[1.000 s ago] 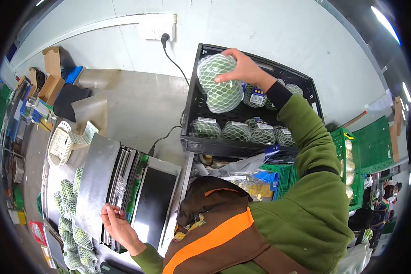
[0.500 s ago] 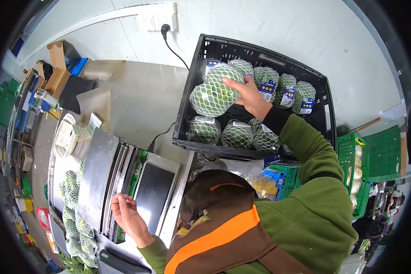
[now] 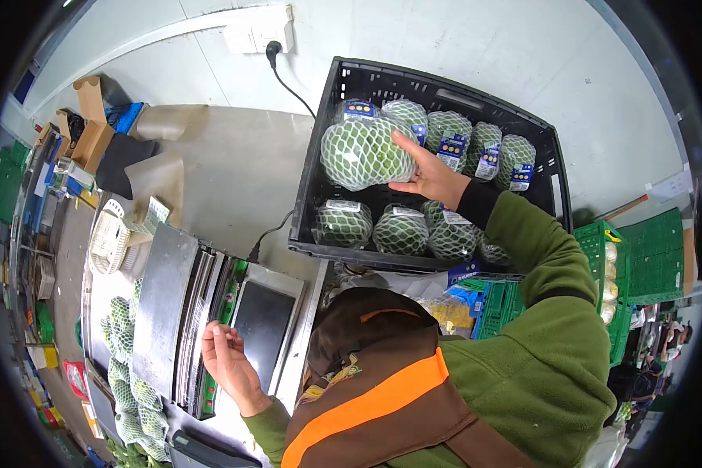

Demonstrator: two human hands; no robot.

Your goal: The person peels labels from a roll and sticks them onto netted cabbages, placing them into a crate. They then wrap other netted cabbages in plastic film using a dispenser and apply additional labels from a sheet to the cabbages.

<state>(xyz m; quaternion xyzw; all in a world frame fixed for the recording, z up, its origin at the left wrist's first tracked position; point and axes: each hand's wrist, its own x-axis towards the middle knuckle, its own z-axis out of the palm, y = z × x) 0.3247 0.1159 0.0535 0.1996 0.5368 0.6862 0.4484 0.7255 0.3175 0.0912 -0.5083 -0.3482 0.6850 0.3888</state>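
Observation:
My right hand is closed on the side of a round green vegetable in a white foam net and clear film, held over the left part of a black crate. In the crate, similar netted pieces stand in a back row, several with blue labels, and others lie along the front. My left hand hovers above the machine with a dark flat plate, its fingers pinched together. Whether anything small is between those fingertips is too fine to tell.
More netted green pieces are piled at the lower left, beside a metal panel. A white basket and an open cardboard box lie further left. A cable hangs from the wall socket. Green crates stand on the right.
The netted vegetable in my right hand has turned, and my grip has shifted to its right side. My left hand has moved slightly right. The whole view has shifted a little.

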